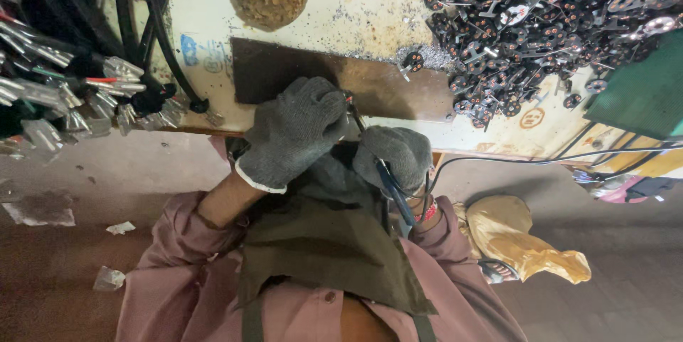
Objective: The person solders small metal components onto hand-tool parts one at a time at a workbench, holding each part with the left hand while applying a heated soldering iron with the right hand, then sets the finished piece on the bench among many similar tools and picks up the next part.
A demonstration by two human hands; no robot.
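Both hands gloved, at near edge of bench (370,15), close together so work stays braced over dark plate (284,72). Left hand (295,132) fisted on top, grip contents hidden. Right hand (395,157) closed on blue-handled tool (391,189), tip up toward left fist. Pile of small black parts (541,22) at far right corner, within reach. Cable bundle (64,93) hangs off left edge.

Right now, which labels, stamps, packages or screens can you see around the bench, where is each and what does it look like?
Blue stamp: bench top, upper left beside the black cables; smudged blue marks, one round.
Orange stamp: bench's front right edge, below the pile of black parts; small orange circle.
Yellow bag: floor, lower right; crumpled, plain plastic.
No screens in view.
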